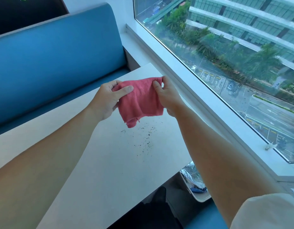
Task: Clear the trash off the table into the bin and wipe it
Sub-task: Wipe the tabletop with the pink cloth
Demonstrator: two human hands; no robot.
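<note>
A pink-red cloth (pixel 141 101) hangs in the air above the far part of the white table (pixel 109 171). My left hand (pixel 108 100) pinches its upper left corner and my right hand (pixel 167 96) grips its upper right corner. The cloth droops between them, its lowest fold just above the tabletop. Small dark crumbs (pixel 146 134) lie scattered on the table right below and to the right of the cloth. A white bin (pixel 199 194) stands on the floor under the table's right edge, holding crumpled silvery wrappers and something blue.
A blue padded bench (pixel 57 55) runs along the far side of the table. A white window sill (pixel 200 100) and a large window border the table on the right. A blue seat edge (pixel 207 217) shows at the bottom right.
</note>
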